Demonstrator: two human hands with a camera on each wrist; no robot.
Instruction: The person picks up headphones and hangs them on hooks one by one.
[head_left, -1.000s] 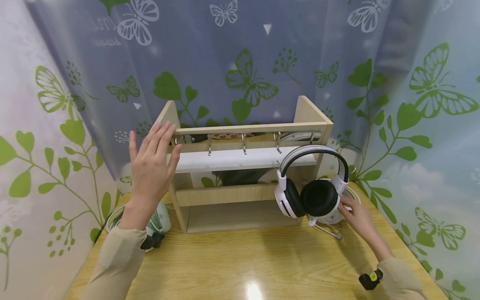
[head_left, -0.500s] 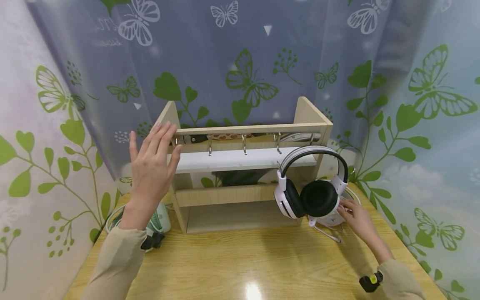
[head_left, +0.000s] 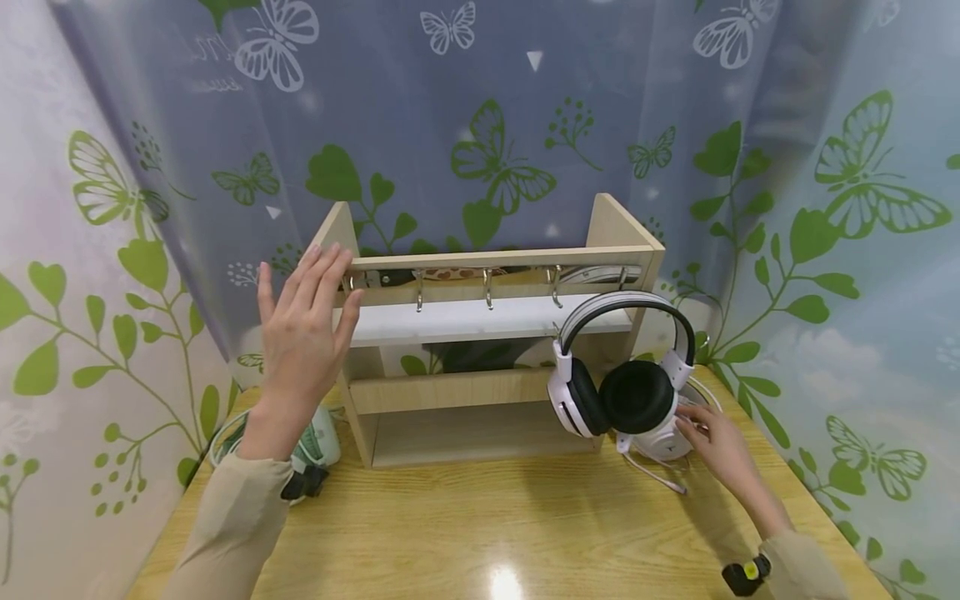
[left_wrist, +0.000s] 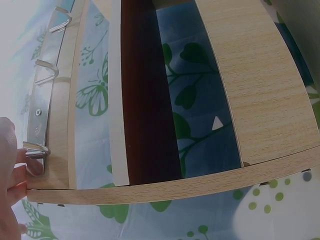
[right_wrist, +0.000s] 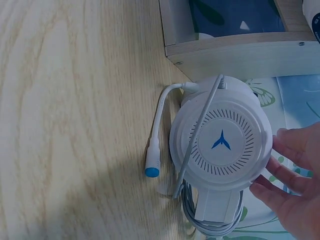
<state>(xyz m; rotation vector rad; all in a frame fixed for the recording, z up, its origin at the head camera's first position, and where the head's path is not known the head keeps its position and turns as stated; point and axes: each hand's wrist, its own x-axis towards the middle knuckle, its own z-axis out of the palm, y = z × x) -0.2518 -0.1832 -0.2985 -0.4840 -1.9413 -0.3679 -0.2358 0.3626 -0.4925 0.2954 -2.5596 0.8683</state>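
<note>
My left hand (head_left: 303, 333) rests with straight fingers against the upper left end of the wooden desk shelf (head_left: 487, 387); in the left wrist view its fingertips meet the board's corner beside the hook strip (left_wrist: 37, 120). A white headset with black pads (head_left: 637, 396) hangs at the shelf's right end. Below and behind it, a second white headset (right_wrist: 222, 142) with a blue logo, microphone boom (right_wrist: 152, 150) and coiled cable (right_wrist: 212, 220) stands on the table. My right hand (right_wrist: 295, 175) holds its ear cup by the rim, fingertips and thumb at the edge.
Metal hooks (head_left: 489, 292) line the shelf front above a white board (head_left: 457, 319). A white-and-mint object (head_left: 324, 437) with a cable and a black part (head_left: 306, 482) lies left of the shelf. Printed curtains surround the wooden table (head_left: 450, 525).
The lower headset's ear cup has turned so its logo faces more forward, and its microphone boom has swung slightly downward. The right hand shifts a little with it; the left hand stays still.
</note>
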